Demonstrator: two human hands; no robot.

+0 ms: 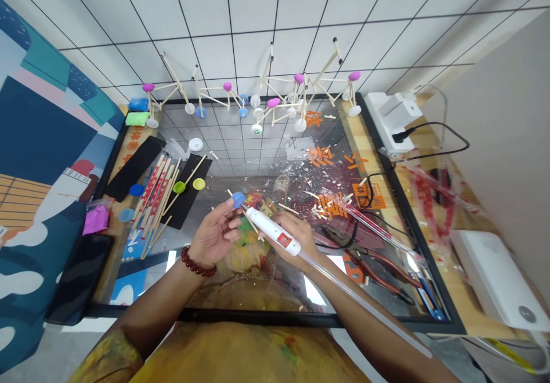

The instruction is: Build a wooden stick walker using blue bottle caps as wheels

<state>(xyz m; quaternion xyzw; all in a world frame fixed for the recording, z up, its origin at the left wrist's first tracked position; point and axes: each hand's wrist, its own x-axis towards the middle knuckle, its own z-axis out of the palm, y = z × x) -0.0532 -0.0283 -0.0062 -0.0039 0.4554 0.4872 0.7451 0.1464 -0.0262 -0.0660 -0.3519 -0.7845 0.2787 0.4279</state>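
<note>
Between the thumb and fingertips of my left hand point(215, 235) is a blue bottle cap point(238, 200). My right hand point(294, 235) is wrapped around a white hot glue gun point(275, 231), its nozzle tip at or very close to the cap. From the gun's rear a long clear glue stick point(365, 303) runs over my right forearm. A thin wooden stick point(252, 226) shows by the cap and nozzle; whether it is joined to the cap I cannot tell. Both hands are above the glass tabletop point(240, 168).
Stick figures with caps and pink clay point(274, 102) line the back edge. Wooden sticks point(160, 191) and black strips point(189, 191) lie left, near a phone point(79, 277). Wood scraps point(330, 206), pliers point(378, 262), a cable point(373, 179) and a power strip point(389, 122) are at right.
</note>
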